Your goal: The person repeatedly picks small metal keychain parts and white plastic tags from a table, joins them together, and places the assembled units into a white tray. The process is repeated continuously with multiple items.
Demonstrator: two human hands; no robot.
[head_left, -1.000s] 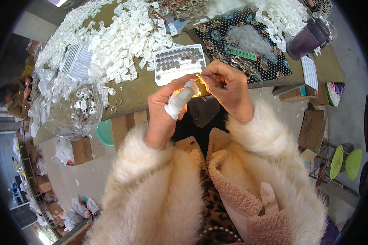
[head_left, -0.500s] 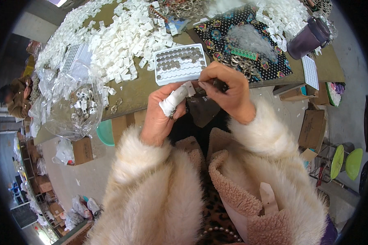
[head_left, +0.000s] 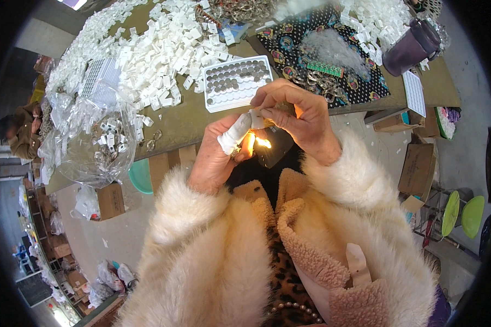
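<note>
In front of my chest my left hand (head_left: 210,158), its thumb wrapped in white cloth or tape, is closed on a small white plastic case (head_left: 256,117). My right hand (head_left: 306,120) pinches the far end of the same case between thumb and fingers. A warm yellow light (head_left: 263,143) shines just below the fingertips; what carries it is hidden by glare. Beyond my hands on the table lies a white tray (head_left: 208,103), its round pockets partly filled with grey button cells (head_left: 240,75).
White plastic cases (head_left: 158,60) lie heaped on the olive table (head_left: 172,128). A clear bag (head_left: 87,163) stands left. A patterned black cloth (head_left: 360,90) and purple bottle (head_left: 412,49) are right. Cardboard boxes (head_left: 417,171) stand below. Another person (head_left: 24,131) sits far left.
A bright yellow light has come on between my hands. My right hand has shifted slightly left and up, its fingers now on the white case. The wrapped thumb has turned.
</note>
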